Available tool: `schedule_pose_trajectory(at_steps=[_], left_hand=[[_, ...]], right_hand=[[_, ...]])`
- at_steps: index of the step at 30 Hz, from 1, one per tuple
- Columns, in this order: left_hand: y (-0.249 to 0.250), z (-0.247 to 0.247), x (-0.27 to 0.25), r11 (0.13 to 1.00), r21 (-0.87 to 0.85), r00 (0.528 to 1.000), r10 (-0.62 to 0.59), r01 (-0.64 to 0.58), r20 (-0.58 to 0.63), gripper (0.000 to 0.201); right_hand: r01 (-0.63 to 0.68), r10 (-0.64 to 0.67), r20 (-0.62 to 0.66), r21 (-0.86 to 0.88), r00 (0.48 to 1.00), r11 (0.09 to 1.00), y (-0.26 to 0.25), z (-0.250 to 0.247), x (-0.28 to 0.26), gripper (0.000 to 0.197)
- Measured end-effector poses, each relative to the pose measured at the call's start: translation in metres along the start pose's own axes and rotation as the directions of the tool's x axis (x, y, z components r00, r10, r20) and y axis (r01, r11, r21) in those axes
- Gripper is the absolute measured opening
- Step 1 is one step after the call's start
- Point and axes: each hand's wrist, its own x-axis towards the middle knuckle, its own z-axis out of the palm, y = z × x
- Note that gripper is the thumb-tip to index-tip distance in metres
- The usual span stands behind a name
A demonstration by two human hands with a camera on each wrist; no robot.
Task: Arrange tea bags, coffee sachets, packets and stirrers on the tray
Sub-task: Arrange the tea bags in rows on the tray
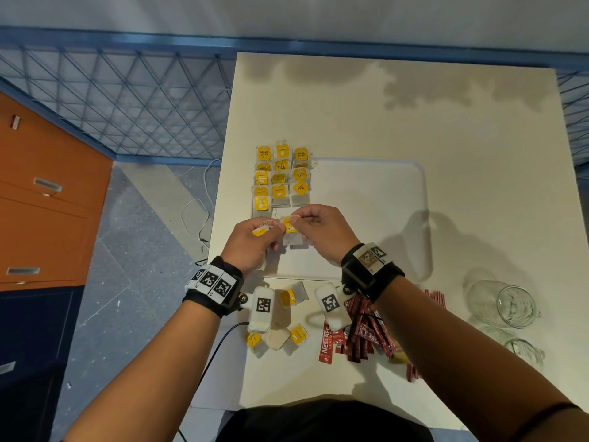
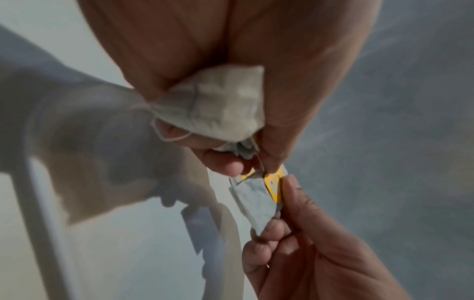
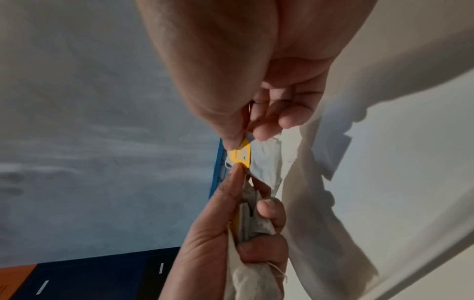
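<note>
While both hands work above the near-left corner of the tray (image 1: 398, 164), the holdings stand as follows.

Head view. Left hand (image 1: 251, 240): fingers curled round a bunch of tea bags (image 1: 260, 231), a yellow tag and loose string showing at the thumb. Right hand (image 1: 322, 231): thumb and forefinger pinching the single tea bag (image 1: 290, 229) by its tag end, its paper pouch hanging down just above the tray. Laid tea bags (image 1: 280, 177): three columns, overlapping, along the tray's left side. Loose tea bags (image 1: 287, 333): on the table (image 1: 446, 122), near edge, between the wrists. Coffee sachets (image 1: 366, 330): red heap on the table under the right wrist, none on the tray. Two glass mugs (image 1: 510, 304): far right, off the tray. Stirrers: not made out.

Left wrist view. Left hand (image 2: 231, 91) clutches several pouches against the palm; right hand (image 2: 307, 243) pinches the single bag's tag and pouch; the two bags touch at the tags.

Right wrist view. Right hand (image 3: 243, 101) pinches the yellow tag; left hand (image 3: 231, 233) grips its bunch just below.

Risk, judged. Strings appear tangled between the bunch and the single bag; a hard pull could tear a tag off or drag extra bags out. A careless set-down could disturb the overlapped rows.
</note>
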Motion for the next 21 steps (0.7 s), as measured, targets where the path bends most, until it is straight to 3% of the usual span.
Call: schedule_pose_trajectory(at_steps=[6,9,11,13,15,18,21], left_hand=[[-0.003,-0.001,0.002,0.999,-0.03,0.999,-0.017,0.016,-0.033,0.014],[-0.004,-0.002,0.001,0.998,-0.052,0.997,-0.032,0.028,-0.065,0.012],[-0.006,-0.003,0.001,0.995,-0.076,0.994,-0.077,0.072,-0.077,0.014],[-0.008,-0.005,0.0,0.983,-0.133,0.99,-0.135,0.127,-0.051,0.023],[-0.01,-0.007,-0.001,0.963,-0.207,0.985,-0.173,0.171,0.01,0.028],[-0.009,-0.008,-0.002,0.897,-0.336,0.958,-0.273,0.287,0.091,0.023],[-0.006,-0.007,-0.003,0.802,-0.456,0.921,-0.363,0.386,0.141,0.017]], right_hand=[[0.003,-0.002,0.047,-0.012,0.999,1.0,0.001,0.002,-0.002,0.007],[-0.013,0.014,0.021,-0.049,1.0,0.999,0.005,0.003,0.003,0.006],[-0.043,0.043,-0.002,-0.065,0.999,0.997,0.007,0.006,0.009,0.015],[-0.066,0.065,-0.018,-0.101,0.998,0.993,0.005,0.008,0.016,0.021],[-0.064,0.061,-0.029,-0.151,0.998,0.986,0.003,0.013,0.023,0.006],[-0.076,0.062,-0.063,-0.249,0.996,0.966,0.0,0.019,0.037,0.013],[-0.075,0.051,-0.086,-0.314,0.995,0.946,-0.009,0.023,0.045,0.006]])
